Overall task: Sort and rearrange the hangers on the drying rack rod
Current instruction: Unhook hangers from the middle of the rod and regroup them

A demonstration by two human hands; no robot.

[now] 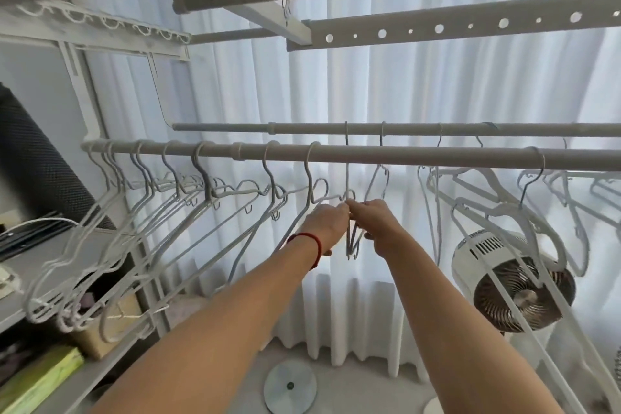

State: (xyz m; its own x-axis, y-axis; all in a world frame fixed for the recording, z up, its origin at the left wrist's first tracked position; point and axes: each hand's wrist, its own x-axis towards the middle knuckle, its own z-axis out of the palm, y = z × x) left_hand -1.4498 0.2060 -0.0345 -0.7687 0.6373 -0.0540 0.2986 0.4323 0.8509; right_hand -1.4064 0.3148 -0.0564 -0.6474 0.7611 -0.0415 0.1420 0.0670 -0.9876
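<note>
Because the hangers (351, 239) on the far rod (403, 128) tangle, your left hand (327, 227) and right hand (381, 228) pinch them together mid-rack, steadying them.

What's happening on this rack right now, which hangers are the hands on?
A person is reaching up with both hands to a small bunch of white hangers hanging from the far rod. The left hand and the right hand meet on the bunch and pinch it near its top. A row of white hangers hangs spread along the near rod to the left; several more hang at the right.
</note>
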